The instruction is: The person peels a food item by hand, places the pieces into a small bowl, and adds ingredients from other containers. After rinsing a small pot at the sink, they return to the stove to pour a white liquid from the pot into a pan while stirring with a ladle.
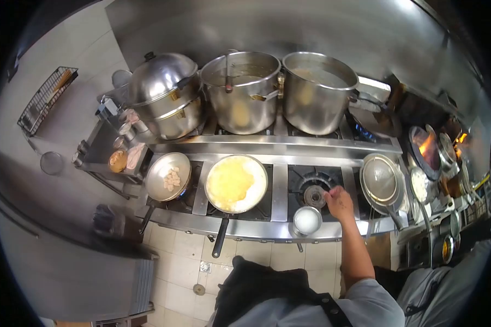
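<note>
One head-worn camera looks forward and down (rather high) over the stove point(281, 222).

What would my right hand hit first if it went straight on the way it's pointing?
Your right hand would likely pass over the burner and meet the raised steel ledge before the rightmost big pot. The hand's height is unclear, so it might catch the burner first.

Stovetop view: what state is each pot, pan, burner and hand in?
Domed pot: lid on.
Middle stockpot: uncovered.
Right stockpot: uncovered, liquid inside.
Left front pan: heating over flame, pale pieces inside.
Center pan: full of yellow and white food, flame not visible.
Small pot: upright, white contents.
Back right burner: lit blue.
Bare front burner: no visible flame.
Right hand: beside that burner's middle, grip unclear.
</note>
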The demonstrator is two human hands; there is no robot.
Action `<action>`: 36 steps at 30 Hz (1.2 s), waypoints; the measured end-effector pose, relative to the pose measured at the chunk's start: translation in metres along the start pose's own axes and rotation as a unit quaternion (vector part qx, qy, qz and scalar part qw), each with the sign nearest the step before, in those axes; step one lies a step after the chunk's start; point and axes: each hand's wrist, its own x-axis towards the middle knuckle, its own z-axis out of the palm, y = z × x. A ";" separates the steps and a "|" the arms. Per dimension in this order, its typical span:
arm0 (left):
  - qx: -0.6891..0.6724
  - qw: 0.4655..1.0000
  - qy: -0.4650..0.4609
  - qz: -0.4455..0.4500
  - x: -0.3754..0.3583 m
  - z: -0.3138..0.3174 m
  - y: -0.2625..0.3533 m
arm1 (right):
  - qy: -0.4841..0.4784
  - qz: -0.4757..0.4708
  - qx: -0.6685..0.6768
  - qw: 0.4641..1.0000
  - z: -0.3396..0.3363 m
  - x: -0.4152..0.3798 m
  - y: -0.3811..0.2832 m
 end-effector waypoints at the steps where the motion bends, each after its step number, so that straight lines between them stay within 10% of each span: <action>1: -0.010 1.000 0.012 -0.006 0.002 -0.004 0.005 | 0.015 -0.047 0.047 0.998 -0.007 0.016 -0.026; 7: -0.066 0.995 0.068 -0.028 0.013 -0.035 0.028 | 0.053 -0.195 0.237 0.950 -0.017 0.109 -0.229; 17: -0.161 0.980 0.102 -0.062 0.009 -0.051 0.007 | 0.038 -0.239 -0.091 0.966 0.073 0.265 -0.431; 30: -0.147 0.983 0.096 -0.042 -0.024 -0.044 -0.017 | 0.030 -0.130 0.069 0.989 0.053 0.318 -0.431; 35: -0.095 0.949 0.242 0.178 -0.071 -0.128 0.134 | -0.126 -0.004 0.619 0.775 -0.017 0.206 -0.354; 36: -0.124 0.889 0.265 0.353 -0.054 -0.133 0.165 | -0.151 -0.025 0.628 0.763 -0.028 0.176 -0.331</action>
